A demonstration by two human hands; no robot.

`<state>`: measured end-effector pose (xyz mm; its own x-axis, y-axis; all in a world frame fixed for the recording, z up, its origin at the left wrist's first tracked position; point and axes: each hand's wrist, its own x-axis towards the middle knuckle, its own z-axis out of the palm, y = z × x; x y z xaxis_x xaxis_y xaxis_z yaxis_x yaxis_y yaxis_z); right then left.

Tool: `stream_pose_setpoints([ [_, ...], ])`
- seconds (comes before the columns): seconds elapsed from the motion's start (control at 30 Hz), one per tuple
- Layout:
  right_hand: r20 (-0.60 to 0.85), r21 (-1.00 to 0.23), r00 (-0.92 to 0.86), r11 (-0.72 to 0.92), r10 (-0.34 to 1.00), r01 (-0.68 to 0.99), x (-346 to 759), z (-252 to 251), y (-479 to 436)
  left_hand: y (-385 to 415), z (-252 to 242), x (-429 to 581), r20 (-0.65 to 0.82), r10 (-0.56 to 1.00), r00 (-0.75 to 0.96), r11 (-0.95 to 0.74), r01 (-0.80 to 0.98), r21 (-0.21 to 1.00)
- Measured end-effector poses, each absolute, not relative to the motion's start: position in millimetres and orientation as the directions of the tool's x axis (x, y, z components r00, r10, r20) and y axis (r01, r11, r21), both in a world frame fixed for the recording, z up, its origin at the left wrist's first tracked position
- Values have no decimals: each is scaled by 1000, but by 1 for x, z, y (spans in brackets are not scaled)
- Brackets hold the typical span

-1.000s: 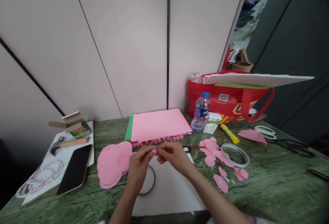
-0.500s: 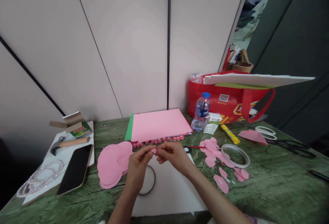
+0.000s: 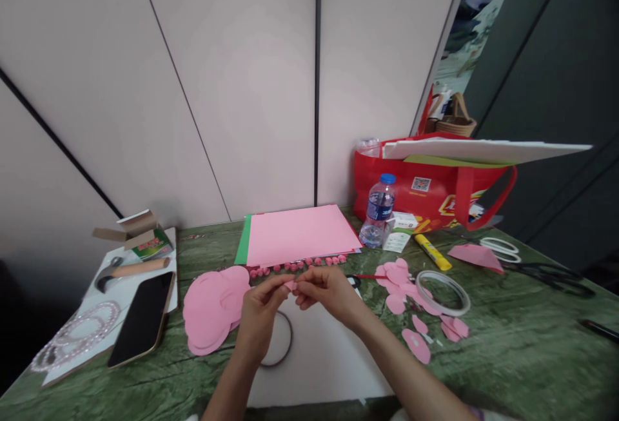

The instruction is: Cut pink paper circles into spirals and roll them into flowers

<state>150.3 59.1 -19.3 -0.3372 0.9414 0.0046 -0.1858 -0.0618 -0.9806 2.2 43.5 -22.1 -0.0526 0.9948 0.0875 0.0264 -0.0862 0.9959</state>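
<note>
Between the fingertips of both hands is a small pink paper piece [image 3: 290,285]. My left hand [image 3: 264,308] pinches its left side, and my right hand [image 3: 324,289] pinches its right side. Both are raised over a white sheet [image 3: 324,363] where a thin brown ring [image 3: 291,337] lies. Behind the fingers runs a row of small pink rolled paper balls [image 3: 309,262], in front of stacked pink sheets [image 3: 300,234]. Pink paper rounds [image 3: 207,311] are piled left of my left hand.
A phone [image 3: 142,318], hammer [image 3: 140,267] and beads [image 3: 82,331] lie left. Toward the right are a bottle [image 3: 380,211], red bag [image 3: 411,195], glue stick [image 3: 432,252], tape roll [image 3: 465,302], pink scraps [image 3: 416,345] and black scissors [image 3: 551,273].
Both hands stay almost in place, still pinching the pink piece. My right forearm has shifted very slightly.
</note>
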Motion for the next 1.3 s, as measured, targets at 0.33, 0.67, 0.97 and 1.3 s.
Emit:
stream_pose_setpoints([
  [0.33, -8, -990, -291, -48, 957, -129, 151, -20, 61, 45, -26, 3, 28, 998, -54, -33, -99, 995],
  [0.67, 265, -960, -199, 278, 943, 36, 162, -17, 64, 44, -9, 4, -132, 989, 61, 144, -562, 814],
  [0.97, 594, -706, -273, 653, 757, 275, 156, -17, 57, 43, -15, 3, -151, 974, 169, 221, -550, 805],
  [1.3, 651, -589, -323, 726, 687, 356, 156, -22, 57, 44, -20, 3, -118, 986, 121, 162, -480, 862],
])
